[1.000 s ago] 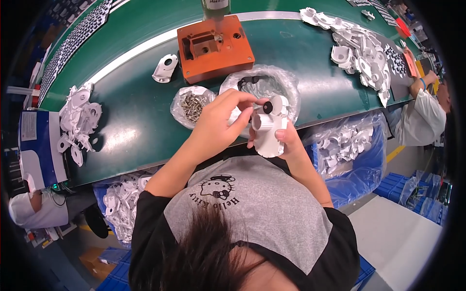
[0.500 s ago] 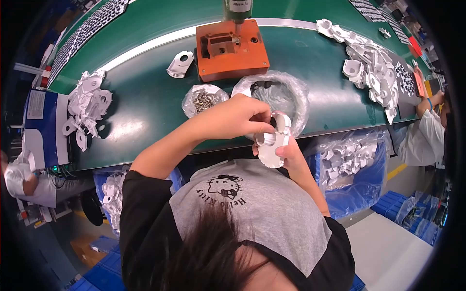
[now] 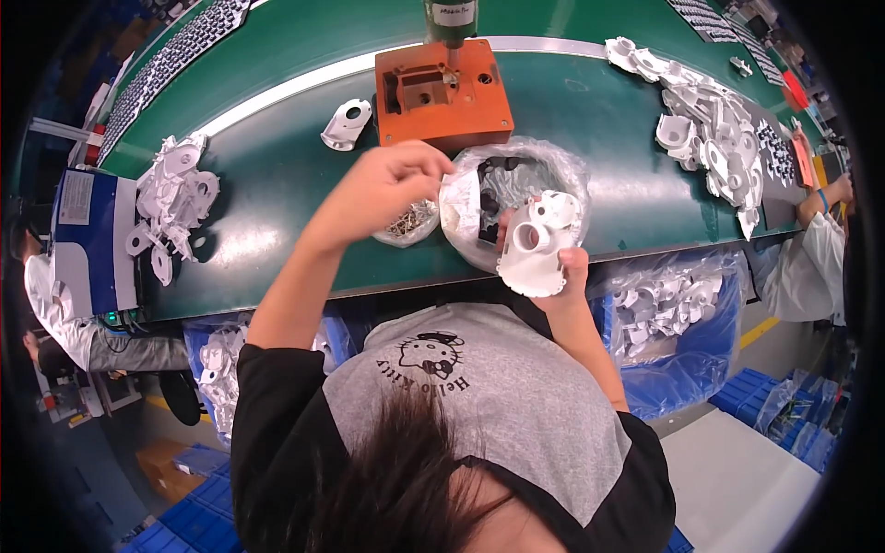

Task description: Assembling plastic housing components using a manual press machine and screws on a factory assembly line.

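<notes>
A white plastic housing [image 3: 533, 258] with a round collar and a flat flared end rests in my right hand [image 3: 570, 275], tilted over the table's front edge. The fingers and thumb of that hand close round its sides. My left hand [image 3: 392, 189] hovers above the bag of small metal screws [image 3: 415, 221], fingers half curled and apart from the thumb, with nothing visible in them. Just right of it lies a clear plastic bag [image 3: 573, 175] with its mouth spread wide, holding black parts [image 3: 489, 198]; the housing covers part of it.
An orange fixture block [image 3: 442, 120] stands under a vertical tool [image 3: 452, 23]. One white part [image 3: 348, 124] lies beside it. White parts are heaped at left [image 3: 173, 198] and right [image 3: 714, 129]. Lined blue bins [image 3: 668, 369] hang below the front edge. Other people sit at both sides.
My left hand has left the housing and moved left and up, over the screw bag. My right hand has turned the housing and shifted it slightly right, its collar now facing up.
</notes>
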Demonstrator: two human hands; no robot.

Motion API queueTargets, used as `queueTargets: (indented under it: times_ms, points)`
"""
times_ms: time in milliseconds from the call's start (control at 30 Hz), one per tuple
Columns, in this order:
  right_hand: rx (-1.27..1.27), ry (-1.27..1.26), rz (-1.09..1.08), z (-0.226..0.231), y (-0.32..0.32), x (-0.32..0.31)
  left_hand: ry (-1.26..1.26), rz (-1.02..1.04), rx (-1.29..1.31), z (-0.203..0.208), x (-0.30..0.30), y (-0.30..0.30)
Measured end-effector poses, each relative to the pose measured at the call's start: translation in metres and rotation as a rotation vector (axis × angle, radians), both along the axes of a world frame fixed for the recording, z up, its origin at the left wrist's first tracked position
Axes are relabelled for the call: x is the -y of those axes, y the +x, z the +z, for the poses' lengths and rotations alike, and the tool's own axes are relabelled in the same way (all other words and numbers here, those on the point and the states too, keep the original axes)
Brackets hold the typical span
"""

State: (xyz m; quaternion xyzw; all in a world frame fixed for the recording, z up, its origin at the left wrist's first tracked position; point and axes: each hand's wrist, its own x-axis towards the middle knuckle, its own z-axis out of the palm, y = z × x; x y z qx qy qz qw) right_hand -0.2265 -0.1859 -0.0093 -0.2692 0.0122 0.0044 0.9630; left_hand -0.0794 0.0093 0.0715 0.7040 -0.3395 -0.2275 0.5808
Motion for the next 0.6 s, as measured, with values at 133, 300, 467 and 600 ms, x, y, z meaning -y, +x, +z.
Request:
queueTargets:
  times_ms: [133,300,467,600]
  points:
    - [0.042,0.029,0.019,-0.003,0.004,0.011,0.071,0.203,-0.054,-0.009,-0.033,0.031]
    - [0.076,-0.159,-0.164,0.014,0.007,0.026,0.6,0.54,0.253,-0.039,-0.079,0.063]
    - [0.074,-0.284,-0.29,0.023,0.013,0.044,0.342,0.519,0.345,-0.023,-0.033,0.019]
    - [0.03,-0.719,-0.368,0.04,0.031,0.022,0.075,0.195,0.719,0.015,0.029,-0.044]
